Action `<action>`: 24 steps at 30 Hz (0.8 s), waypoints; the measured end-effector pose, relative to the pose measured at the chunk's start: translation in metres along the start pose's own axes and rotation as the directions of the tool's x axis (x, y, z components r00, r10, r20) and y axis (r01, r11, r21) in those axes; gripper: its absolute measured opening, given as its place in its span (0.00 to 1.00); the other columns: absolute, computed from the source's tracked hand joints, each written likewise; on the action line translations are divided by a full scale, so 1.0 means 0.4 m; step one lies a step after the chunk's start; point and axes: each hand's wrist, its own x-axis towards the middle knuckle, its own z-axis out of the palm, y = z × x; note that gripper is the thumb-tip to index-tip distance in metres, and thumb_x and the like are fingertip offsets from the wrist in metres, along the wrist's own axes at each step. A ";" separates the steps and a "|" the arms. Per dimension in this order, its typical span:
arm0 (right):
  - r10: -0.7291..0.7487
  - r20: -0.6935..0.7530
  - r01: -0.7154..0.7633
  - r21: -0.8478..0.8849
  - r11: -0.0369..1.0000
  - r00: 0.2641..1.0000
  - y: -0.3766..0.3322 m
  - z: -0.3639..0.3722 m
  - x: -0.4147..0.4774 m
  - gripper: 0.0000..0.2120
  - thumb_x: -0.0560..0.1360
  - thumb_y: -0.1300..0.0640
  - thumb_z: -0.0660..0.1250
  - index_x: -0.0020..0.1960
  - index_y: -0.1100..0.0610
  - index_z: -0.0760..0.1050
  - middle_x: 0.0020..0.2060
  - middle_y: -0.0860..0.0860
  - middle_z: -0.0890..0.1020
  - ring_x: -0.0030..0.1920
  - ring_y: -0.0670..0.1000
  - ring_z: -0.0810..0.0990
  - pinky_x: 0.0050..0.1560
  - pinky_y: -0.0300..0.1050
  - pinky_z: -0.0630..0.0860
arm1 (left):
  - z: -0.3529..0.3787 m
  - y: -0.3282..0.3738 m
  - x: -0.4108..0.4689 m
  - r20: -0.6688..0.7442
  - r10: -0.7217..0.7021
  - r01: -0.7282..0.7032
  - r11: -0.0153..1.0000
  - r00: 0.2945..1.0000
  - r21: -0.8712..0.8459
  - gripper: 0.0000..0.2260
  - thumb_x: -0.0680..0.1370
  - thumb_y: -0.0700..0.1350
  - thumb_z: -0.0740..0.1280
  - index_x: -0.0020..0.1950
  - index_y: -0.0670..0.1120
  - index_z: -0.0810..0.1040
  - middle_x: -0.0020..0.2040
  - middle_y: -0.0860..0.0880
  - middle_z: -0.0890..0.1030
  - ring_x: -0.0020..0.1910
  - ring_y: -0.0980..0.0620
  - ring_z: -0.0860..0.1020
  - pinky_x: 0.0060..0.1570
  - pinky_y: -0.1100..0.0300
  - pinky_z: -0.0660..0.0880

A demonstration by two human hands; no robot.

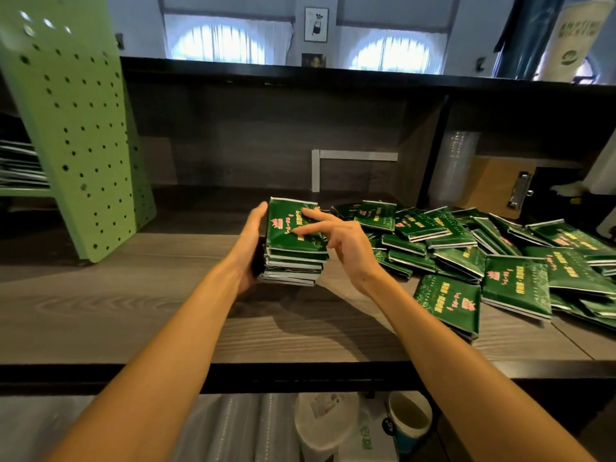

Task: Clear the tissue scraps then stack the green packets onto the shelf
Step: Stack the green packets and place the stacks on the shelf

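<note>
Green packets stand in a neat stack (295,261) on the wooden shelf (116,295). Your left hand (248,243) is clasped round the stack's left side, thumb at the top edge. Your right hand (343,241) is spread, its straight fingers touching the top packet (286,241). A loose heap (513,288) of packets lies just to the right.

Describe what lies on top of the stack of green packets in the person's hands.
The right hand rests straight fingers on the top packet of the stack; the left hand grips its side. Lower packets' faces are covered; only edges show.
</note>
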 end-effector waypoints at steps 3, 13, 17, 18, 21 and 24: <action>-0.002 -0.046 0.006 0.081 0.997 0.999 -0.011 0.004 -0.004 0.17 0.70 0.63 0.55 0.46 0.58 0.83 0.64 0.54 0.76 0.67 0.50 0.69 0.64 0.44 0.65 | 0.005 -0.003 -0.005 0.015 0.045 -0.045 0.998 0.999 0.033 0.18 0.76 0.55 0.63 0.59 0.45 0.78 0.50 0.42 0.84 0.46 0.46 0.83 0.50 0.51 0.78; 0.281 0.109 -0.296 0.167 0.940 0.953 0.001 -0.033 0.010 0.41 0.69 0.77 0.59 0.75 0.51 0.52 0.65 0.55 0.71 0.65 0.55 0.70 0.65 0.50 0.69 | 0.002 -0.002 -0.003 0.113 0.306 -0.317 0.944 0.945 0.095 0.31 0.56 0.33 0.67 0.57 0.48 0.71 0.50 0.46 0.80 0.50 0.49 0.79 0.45 0.56 0.75; 0.253 0.160 -0.276 0.149 0.949 0.954 0.012 -0.033 -0.002 0.35 0.69 0.79 0.58 0.70 0.54 0.59 0.52 0.50 0.77 0.55 0.51 0.76 0.55 0.42 0.74 | 0.003 -0.005 -0.021 0.242 0.285 -0.323 0.937 0.927 0.131 0.36 0.58 0.32 0.66 0.66 0.45 0.64 0.55 0.45 0.78 0.52 0.50 0.78 0.43 0.60 0.77; 0.254 0.165 -0.278 0.144 0.950 0.953 0.012 -0.033 -0.006 0.33 0.69 0.79 0.58 0.69 0.55 0.60 0.51 0.49 0.77 0.53 0.49 0.76 0.52 0.40 0.74 | 0.002 -0.007 -0.026 0.261 0.284 -0.329 0.933 0.923 0.147 0.38 0.59 0.33 0.68 0.68 0.46 0.63 0.56 0.45 0.78 0.52 0.51 0.79 0.43 0.61 0.78; 0.251 0.182 -0.279 0.150 0.948 0.951 0.011 -0.031 -0.009 0.30 0.69 0.75 0.61 0.67 0.57 0.64 0.49 0.49 0.79 0.51 0.48 0.77 0.50 0.39 0.74 | 0.001 -0.009 -0.031 0.267 0.310 -0.369 0.905 0.913 0.210 0.45 0.57 0.44 0.75 0.70 0.51 0.58 0.60 0.48 0.77 0.56 0.52 0.79 0.50 0.59 0.78; 0.227 0.186 -0.261 0.180 0.949 0.956 0.013 -0.029 -0.009 0.37 0.61 0.69 0.65 0.69 0.56 0.63 0.50 0.49 0.81 0.52 0.48 0.79 0.51 0.41 0.75 | 0.009 -0.011 -0.031 0.193 0.394 -0.436 0.853 0.898 0.286 0.53 0.56 0.52 0.75 0.74 0.56 0.47 0.66 0.50 0.73 0.63 0.52 0.74 0.61 0.54 0.72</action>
